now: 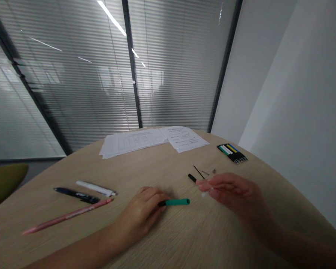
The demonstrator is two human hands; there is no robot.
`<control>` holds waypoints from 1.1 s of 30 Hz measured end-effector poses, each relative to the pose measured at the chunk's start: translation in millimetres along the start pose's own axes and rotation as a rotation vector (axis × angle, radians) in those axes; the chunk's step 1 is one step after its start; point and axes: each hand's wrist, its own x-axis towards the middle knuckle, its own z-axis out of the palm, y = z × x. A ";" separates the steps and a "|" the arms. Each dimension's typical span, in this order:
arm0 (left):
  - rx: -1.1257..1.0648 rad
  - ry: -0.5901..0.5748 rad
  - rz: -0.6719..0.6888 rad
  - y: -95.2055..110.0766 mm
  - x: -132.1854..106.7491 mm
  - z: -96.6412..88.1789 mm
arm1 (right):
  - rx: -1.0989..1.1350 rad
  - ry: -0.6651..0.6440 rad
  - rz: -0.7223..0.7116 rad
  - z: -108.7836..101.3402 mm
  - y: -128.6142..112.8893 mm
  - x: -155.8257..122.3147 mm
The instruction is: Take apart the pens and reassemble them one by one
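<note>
My left hand rests on the table, its fingers closed round the black end of a green pen barrel. The barrel's open end points right, toward my right hand. That hand is raised a little, thumb and fingers pinched together, with a small whitish translucent piece showing at the fingertips. Just beyond them are a short black tube, a thin black pen refill, a small spring and a tiny metallic part. The fingers partly cover the tube's near end.
At left lie a white pen, a dark pen and a pink pencil. Printed papers spread along the far edge. A black pack of several coloured pens sits at the right rear, near the wall.
</note>
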 end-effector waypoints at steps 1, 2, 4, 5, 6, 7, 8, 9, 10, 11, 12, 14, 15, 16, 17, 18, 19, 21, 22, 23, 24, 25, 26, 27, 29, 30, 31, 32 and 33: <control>0.018 0.010 0.009 1.2 0.4 0.1 | -0.019 -0.036 -0.048 1.1 -1.0 -3.3; 0.034 0.019 0.017 2.2 1.0 0.2 | -0.040 -0.067 -0.100 2.1 -1.7 -6.2; 0.061 0.039 0.040 3.8 2.0 0.6 | -0.080 -0.106 -0.186 4.2 -2.1 -11.0; 0.073 0.051 0.056 4.3 2.3 1.1 | -0.093 -0.118 -0.217 5.3 -2.0 -13.0; 0.086 0.057 0.073 4.6 2.4 1.6 | -0.101 -0.128 -0.244 6.3 -1.9 -14.7; 0.097 0.063 0.089 4.7 2.2 2.2 | -0.106 -0.138 -0.269 7.3 -1.8 -16.3; 0.106 0.066 0.102 4.9 1.9 2.8 | -0.110 -0.144 -0.296 8.3 -1.9 -17.7; 0.113 0.066 0.113 5.1 1.5 3.3 | -0.116 -0.153 -0.324 9.2 -2.2 -19.0; 0.117 0.066 0.125 5.4 1.0 3.7 | -0.125 -0.162 -0.356 10.0 -2.8 -20.0; 0.118 0.066 0.136 5.8 0.7 3.9 | -0.142 -0.168 -0.388 10.7 -3.7 -20.9; 0.118 0.068 0.145 6.3 0.6 4.1 | -0.163 -0.172 -0.419 11.3 -4.8 -21.6; 0.122 0.072 0.154 7.5 0.8 4.3 | -0.206 -0.175 -0.476 12.3 -7.2 -22.1; 0.126 0.077 0.160 7.9 1.0 4.5 | -0.226 -0.178 -0.496 12.6 -8.2 -22.0; 0.130 0.082 0.166 8.1 1.3 4.6 | -0.241 -0.177 -0.518 12.9 -9.1 -21.6; 0.133 0.086 0.170 8.3 1.5 4.8 | -0.254 -0.177 -0.543 13.0 -9.8 -21.1; 0.134 0.092 0.174 8.3 1.6 4.9 | -0.267 -0.177 -0.574 13.0 -10.3 -20.4; 0.131 0.102 0.181 8.4 1.7 4.9 | -0.281 -0.177 -0.609 13.0 -10.8 -19.6; 0.120 0.109 0.180 8.6 1.7 4.6 | -0.300 -0.181 -0.677 12.8 -11.7 -18.1; 0.114 0.102 0.177 8.8 1.7 4.3 | -0.309 -0.188 -0.699 12.7 -12.1 -17.4; 0.107 0.097 0.177 9.0 1.7 4.0 | -0.319 -0.197 -0.712 12.5 -12.4 -17.0; 0.103 0.091 0.178 9.2 1.7 3.9 | -0.330 -0.202 -0.718 12.4 -12.6 -16.8; 0.103 0.082 0.176 9.2 1.7 4.0 | -0.339 -0.205 -0.720 12.3 -12.7 -16.7; 0.104 0.077 0.176 9.0 1.7 4.2 | -0.347 -0.208 -0.717 12.3 -12.5 -16.8; 0.103 0.083 0.179 8.8 1.6 4.7 | -0.352 -0.209 -0.711 12.3 -12.3 -17.0; 0.101 0.100 0.183 8.2 1.2 5.5 | -0.354 -0.205 -0.701 12.5 -12.0 -17.4; 0.098 0.106 0.184 8.0 1.0 5.8 | -0.355 -0.205 -0.698 12.6 -12.0 -17.5; 0.097 0.111 0.185 8.0 0.9 5.9 | -0.356 -0.204 -0.700 12.7 -12.1 -17.5; 0.099 0.108 0.185 8.2 0.8 5.8 | -0.356 -0.202 -0.707 12.9 -12.4 -17.4; 0.103 0.102 0.181 8.5 0.7 5.5 | -0.356 -0.200 -0.716 13.0 -12.7 -17.3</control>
